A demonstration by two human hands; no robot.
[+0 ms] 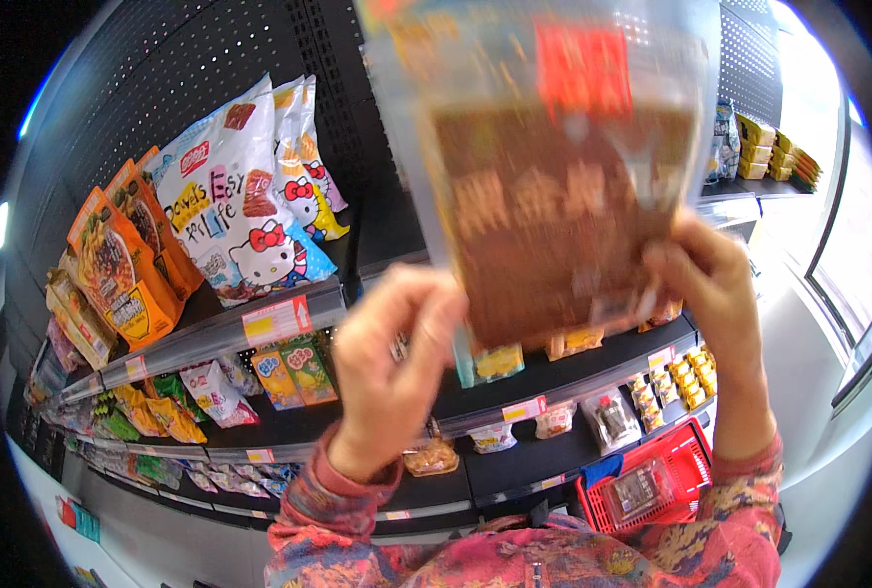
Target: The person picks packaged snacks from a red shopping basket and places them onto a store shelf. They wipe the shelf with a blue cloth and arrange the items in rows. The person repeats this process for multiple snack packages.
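Note:
A large brown snack bag [553,242] with a red square patch is held up close before me, blurred by motion. My left hand [399,353] grips its lower left edge between thumb and fingers. At its lower right edge, my right hand [708,272] pinches the bag. To the left, a white cartoon-cat snack bag [223,184] stands on the upper shelf beside orange snack packs [113,264]. The held bag hides part of the shelves behind it.
A red plastic basket [689,448] at the lower right holds a clear package [638,491]. Lower shelves carry small boxes [296,371], yellow bags [164,415] and several packets. The upper shelf's front edge [215,338] bears price tags. Glass panels [847,235] are at the right.

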